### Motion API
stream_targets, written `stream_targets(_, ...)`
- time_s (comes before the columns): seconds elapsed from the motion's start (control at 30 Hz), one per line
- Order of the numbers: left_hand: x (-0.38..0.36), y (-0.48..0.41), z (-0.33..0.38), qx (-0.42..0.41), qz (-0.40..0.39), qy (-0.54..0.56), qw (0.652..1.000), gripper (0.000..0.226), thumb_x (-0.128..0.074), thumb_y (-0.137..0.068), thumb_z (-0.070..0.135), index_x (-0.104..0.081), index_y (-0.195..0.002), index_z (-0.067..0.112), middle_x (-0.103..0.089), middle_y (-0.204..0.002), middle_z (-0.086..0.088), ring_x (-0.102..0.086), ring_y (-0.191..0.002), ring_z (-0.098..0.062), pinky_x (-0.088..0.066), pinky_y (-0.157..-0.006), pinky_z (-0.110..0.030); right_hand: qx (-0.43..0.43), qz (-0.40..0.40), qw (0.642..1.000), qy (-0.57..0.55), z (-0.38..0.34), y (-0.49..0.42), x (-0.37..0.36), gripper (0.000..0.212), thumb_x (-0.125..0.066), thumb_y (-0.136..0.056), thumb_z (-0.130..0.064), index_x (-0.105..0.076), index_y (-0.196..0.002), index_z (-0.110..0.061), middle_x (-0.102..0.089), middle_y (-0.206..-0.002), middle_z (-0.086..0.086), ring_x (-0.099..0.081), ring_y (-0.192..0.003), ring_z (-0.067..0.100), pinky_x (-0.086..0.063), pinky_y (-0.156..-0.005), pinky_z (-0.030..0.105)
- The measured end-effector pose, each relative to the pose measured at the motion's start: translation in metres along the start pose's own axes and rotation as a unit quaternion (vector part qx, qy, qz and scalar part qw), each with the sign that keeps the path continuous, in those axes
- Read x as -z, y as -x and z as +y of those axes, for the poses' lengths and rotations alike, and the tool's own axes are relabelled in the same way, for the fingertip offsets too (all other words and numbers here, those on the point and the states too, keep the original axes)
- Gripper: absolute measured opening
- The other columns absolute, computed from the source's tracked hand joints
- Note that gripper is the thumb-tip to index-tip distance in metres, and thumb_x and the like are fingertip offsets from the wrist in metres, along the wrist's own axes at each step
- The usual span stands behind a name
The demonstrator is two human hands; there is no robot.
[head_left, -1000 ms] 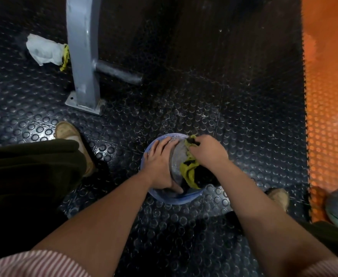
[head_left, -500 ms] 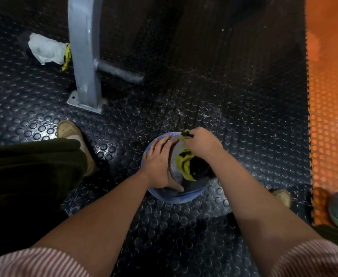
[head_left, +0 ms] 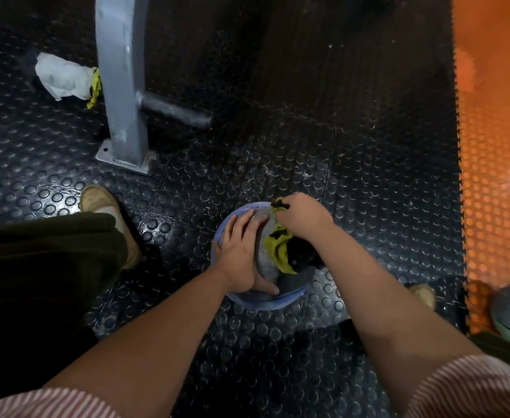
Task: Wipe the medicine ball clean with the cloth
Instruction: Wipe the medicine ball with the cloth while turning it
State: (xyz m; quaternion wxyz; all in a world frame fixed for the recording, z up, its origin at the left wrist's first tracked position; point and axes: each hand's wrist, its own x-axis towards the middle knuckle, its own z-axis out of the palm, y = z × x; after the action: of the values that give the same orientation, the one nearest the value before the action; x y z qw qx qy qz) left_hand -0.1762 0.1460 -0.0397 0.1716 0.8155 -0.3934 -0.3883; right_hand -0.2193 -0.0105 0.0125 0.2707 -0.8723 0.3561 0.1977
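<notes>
Medicine ball [head_left: 262, 267] sits on the studded black floor [head_left: 308, 131] between the person's feet, close in front of them.
Left hand [head_left: 241, 254]: fingers straight and spread, flat on the ball's left side, thumb low near the blue rim.
Right hand [head_left: 303, 218]: curled round a bunch of the yellow-and-black cloth [head_left: 279, 251] at the ball's far top edge; the rest of the cloth drapes down over the top.

Handling, my read:
- Ball likely heavy and firm. Being round, it will roll on the floor if pushed off-centre.
- Grey panel looks glossy, maybe wet, so expect it to be slippery.
- Brace with a flat palm on the side opposite the wipe stroke.
- To expose the underside, roll it rather than lift it. If lifting, cup both hands low on opposite sides.
- Cloth is limp. Keep it bunched so it doesn't slide out.
</notes>
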Motion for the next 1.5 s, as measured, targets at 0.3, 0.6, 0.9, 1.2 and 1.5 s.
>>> stream_targets(0.3, 0.006, -0.004, -0.001, -0.001, 0.009, 0.021, 1.0, 0.129, -0.09, -0.053, 0.046, -0.001, -0.147, 0.045, 0.008, -0.15, 0.025, 0.01, -0.145, -0.013, -0.014, -0.113, -0.064, 0.008, 0.034, 0.998, -0.053, 0.027, 0.061, -0.027, 0.023, -0.051, -0.093, -0.022, -0.064, -0.105, -0.007, -0.053, -0.102, 0.004, -0.056, -0.097, 0.027, -0.042, -0.076, 0.032)
stream_targets(0.6, -0.008, 0.004, -0.003, -0.013, 0.036, 0.01, 0.999, 0.137, -0.087, -0.05, 0.06, 0.0, -0.152, 0.034, 0.007, -0.158, 0.009, 0.014, -0.146, -0.02, -0.009, -0.117, -0.058, -0.009, -0.006, 1.0, -0.018, 0.003, 0.007, 0.0, 0.019, -0.048, -0.093, -0.026, -0.059, -0.079, -0.019, -0.053, -0.07, -0.001, -0.055, -0.079, 0.025, -0.038, -0.066, 0.028)
stream_targets(0.9, 0.0, 0.0, -0.011, -0.02, 0.048, 0.048, 0.998, 0.123, -0.09, -0.052, 0.048, -0.009, -0.145, 0.044, 0.001, -0.148, 0.024, 0.003, -0.145, -0.017, -0.016, -0.114, -0.06, 0.025, 0.011, 0.999, -0.018, 0.019, 0.054, -0.02, 0.023, -0.048, -0.093, -0.024, -0.063, -0.104, -0.009, -0.046, -0.097, -0.001, -0.055, -0.095, 0.026, -0.043, -0.074, 0.032)
stream_targets(1.2, -0.006, 0.003, -0.008, -0.012, 0.054, 0.041, 0.998, 0.134, -0.089, -0.051, 0.056, -0.004, -0.152, 0.031, 0.005, -0.157, 0.006, 0.011, -0.146, -0.02, -0.004, -0.118, -0.052, -0.01, -0.014, 1.0, -0.001, -0.008, 0.0, 0.001, 0.017, -0.05, -0.091, -0.024, -0.059, -0.077, -0.018, -0.055, -0.073, -0.001, -0.061, -0.089, 0.029, -0.044, -0.07, 0.029)
stream_targets(1.5, 0.009, -0.005, -0.025, -0.025, 0.046, 0.077, 0.996, 0.121, -0.09, -0.054, 0.03, -0.012, -0.147, 0.038, -0.002, -0.151, 0.016, -0.003, -0.142, -0.015, -0.015, -0.118, -0.049, 0.058, 0.08, 0.995, 0.013, 0.009, 0.074, -0.041, 0.033, -0.046, -0.096, -0.025, -0.059, -0.126, -0.019, -0.048, -0.114, 0.001, -0.055, -0.102, 0.025, -0.042, -0.073, 0.032)
